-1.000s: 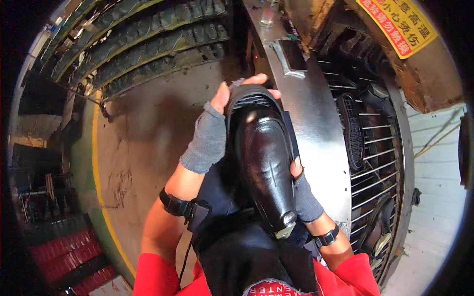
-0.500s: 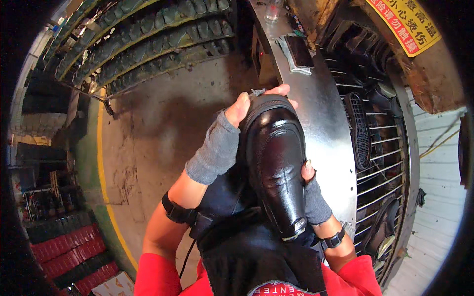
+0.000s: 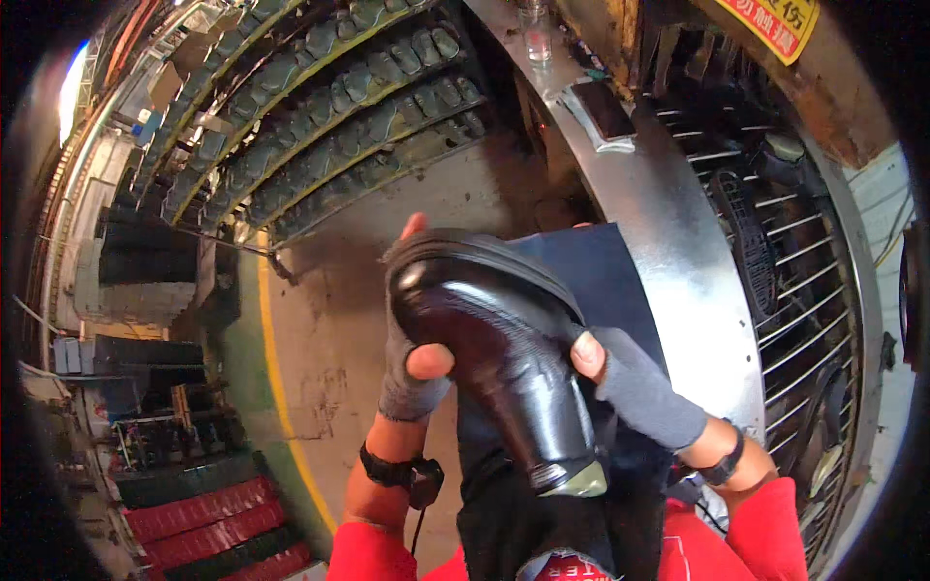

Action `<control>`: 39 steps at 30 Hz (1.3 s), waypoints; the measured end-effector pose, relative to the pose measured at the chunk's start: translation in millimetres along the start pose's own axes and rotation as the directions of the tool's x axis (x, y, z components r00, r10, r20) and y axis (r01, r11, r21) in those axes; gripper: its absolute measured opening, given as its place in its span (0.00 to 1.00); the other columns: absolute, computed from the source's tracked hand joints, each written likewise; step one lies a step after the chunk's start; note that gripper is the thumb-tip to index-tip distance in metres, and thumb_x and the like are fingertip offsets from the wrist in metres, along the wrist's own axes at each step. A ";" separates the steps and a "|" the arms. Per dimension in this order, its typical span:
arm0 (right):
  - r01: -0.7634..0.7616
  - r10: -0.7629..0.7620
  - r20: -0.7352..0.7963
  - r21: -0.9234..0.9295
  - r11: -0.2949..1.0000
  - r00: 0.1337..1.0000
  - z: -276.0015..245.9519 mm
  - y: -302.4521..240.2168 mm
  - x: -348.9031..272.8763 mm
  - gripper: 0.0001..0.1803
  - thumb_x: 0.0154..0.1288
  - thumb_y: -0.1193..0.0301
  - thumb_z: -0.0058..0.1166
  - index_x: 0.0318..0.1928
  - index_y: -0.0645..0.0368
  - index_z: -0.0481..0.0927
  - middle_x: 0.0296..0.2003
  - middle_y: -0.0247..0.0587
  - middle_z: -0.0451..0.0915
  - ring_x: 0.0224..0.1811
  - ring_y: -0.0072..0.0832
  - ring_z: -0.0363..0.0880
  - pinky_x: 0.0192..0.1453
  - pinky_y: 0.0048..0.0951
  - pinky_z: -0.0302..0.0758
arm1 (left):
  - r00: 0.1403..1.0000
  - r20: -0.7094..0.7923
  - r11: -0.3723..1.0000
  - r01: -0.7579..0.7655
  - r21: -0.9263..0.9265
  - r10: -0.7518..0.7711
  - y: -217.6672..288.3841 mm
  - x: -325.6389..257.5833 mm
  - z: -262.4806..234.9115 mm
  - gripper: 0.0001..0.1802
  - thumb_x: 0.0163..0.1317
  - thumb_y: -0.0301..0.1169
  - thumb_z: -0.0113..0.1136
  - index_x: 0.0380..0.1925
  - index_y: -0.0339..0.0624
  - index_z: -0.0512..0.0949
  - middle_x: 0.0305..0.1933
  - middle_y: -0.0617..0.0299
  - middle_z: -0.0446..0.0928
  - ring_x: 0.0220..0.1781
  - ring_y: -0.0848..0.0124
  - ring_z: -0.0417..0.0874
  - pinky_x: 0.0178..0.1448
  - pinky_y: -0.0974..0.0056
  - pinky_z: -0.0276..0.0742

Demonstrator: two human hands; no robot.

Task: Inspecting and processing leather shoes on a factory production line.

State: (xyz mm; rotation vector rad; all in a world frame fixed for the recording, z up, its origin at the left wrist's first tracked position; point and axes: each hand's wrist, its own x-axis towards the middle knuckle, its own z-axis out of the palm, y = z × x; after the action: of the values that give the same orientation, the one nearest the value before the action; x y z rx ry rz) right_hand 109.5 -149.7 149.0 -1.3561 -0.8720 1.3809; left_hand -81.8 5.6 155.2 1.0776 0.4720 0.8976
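A glossy black leather boot [image 3: 504, 339] lies across my lap between my two hands, its dark sole edge facing away from me. A pale green piece [image 3: 584, 480] shows at its near, opening end. My left hand [image 3: 417, 358], in a grey fingerless glove, wraps the boot's rounded left end, thumb on the leather, other fingers mostly hidden behind. My right hand [image 3: 620, 373], gloved alike, holds the right side near the sole edge with its thumb on top; its other fingers are hidden. Beneath the boot is a dark blue cloth [image 3: 610, 261] over my lap.
A metal counter [image 3: 702, 281] curves along my right, bearing a dark flat object on white paper [image 3: 603, 114] and a clear bottle [image 3: 536, 34]. Beyond it, a barred rack [image 3: 804, 329] holds black soles. Shelves of shoe forms [image 3: 358, 97] stand far left; red-and-black stacks [image 3: 208, 518] lie lower left.
The boot has turned from lengthwise to sideways, its far end swinging left. My left hand moved down to that end's left side; my right hand moved up along the boot. The view shifted left.
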 end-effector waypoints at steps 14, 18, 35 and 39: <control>0.403 -0.408 0.052 -0.315 0.860 0.911 -39.5 21.9 -19.5 0.28 0.69 0.70 0.59 0.69 0.61 0.76 0.34 0.45 0.79 0.35 0.36 0.82 0.48 0.34 0.79 | 0.906 0.310 0.560 0.423 -0.713 -0.289 -42.3 -32.1 37.4 0.65 0.39 0.65 0.85 0.75 0.46 0.68 0.69 0.51 0.78 0.68 0.51 0.81 0.75 0.47 0.78; 0.371 -0.353 0.123 -0.418 0.829 0.927 -60.5 2.1 -41.1 0.27 0.73 0.71 0.48 0.70 0.63 0.76 0.40 0.56 0.82 0.37 0.46 0.85 0.51 0.38 0.80 | 0.938 0.217 0.753 0.347 -0.560 -0.271 -52.6 -15.5 34.7 0.63 0.40 0.61 0.86 0.73 0.43 0.69 0.68 0.51 0.78 0.65 0.55 0.81 0.73 0.49 0.78; 0.524 -0.481 -0.220 0.217 0.824 0.848 -53.7 -44.6 -35.2 0.74 0.38 0.35 0.83 0.80 0.61 0.61 0.79 0.53 0.63 0.83 0.48 0.58 0.84 0.48 0.55 | 0.964 0.200 0.678 -0.267 0.684 0.178 28.0 8.7 115.0 0.46 0.57 0.48 0.78 0.69 0.37 0.67 0.52 0.48 0.87 0.55 0.51 0.91 0.58 0.53 0.85; 0.252 -0.297 -0.131 -0.280 0.926 0.946 -37.1 7.8 -60.4 0.73 0.47 0.44 0.80 0.85 0.63 0.51 0.80 0.51 0.62 0.83 0.42 0.59 0.84 0.43 0.55 | 0.953 -0.031 0.723 -0.206 0.659 0.300 16.6 23.7 116.1 0.48 0.59 0.48 0.78 0.71 0.34 0.66 0.51 0.46 0.88 0.53 0.52 0.92 0.57 0.54 0.85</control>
State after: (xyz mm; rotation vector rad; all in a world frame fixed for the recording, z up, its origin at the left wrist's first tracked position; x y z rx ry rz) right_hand 138.9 -214.4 154.2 -1.4601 -1.1091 0.9426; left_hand 8.7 -35.8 221.4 1.7652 0.8027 1.0871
